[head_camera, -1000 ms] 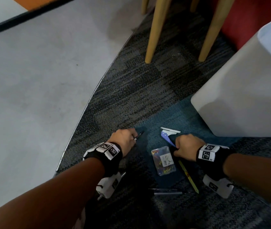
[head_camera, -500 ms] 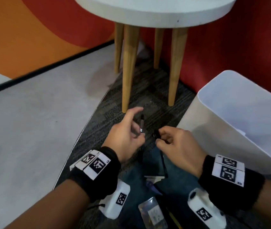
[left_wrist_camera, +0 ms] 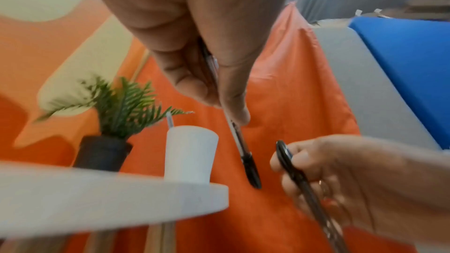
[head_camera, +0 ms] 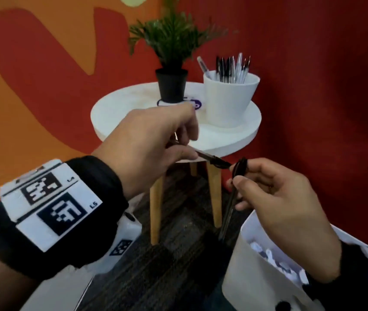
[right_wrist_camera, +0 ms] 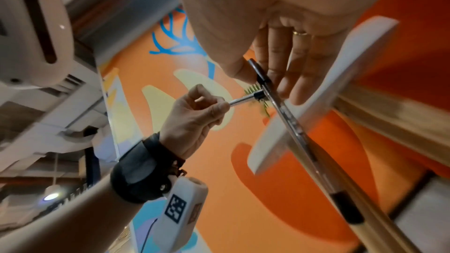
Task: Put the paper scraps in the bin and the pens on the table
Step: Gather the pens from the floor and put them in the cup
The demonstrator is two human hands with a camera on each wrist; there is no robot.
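My left hand pinches a clear pen with a black cap, its capped end pointing right, level with the front edge of the round white table. My right hand pinches a second black pen that hangs nearly upright, tip down, above the white bin. The two pens almost touch at their caps. Crumpled white paper scraps lie inside the bin. A white cup full of several pens stands on the table.
A potted green plant stands on the table left of the cup. The table has pale wooden legs on dark carpet. A red and orange wall rises behind. The bin sits at the lower right, close to the table.
Both hands rose from the floor with a pen each and now hover at table height. My view tilted up from the carpet to the tabletop, cup and plant.
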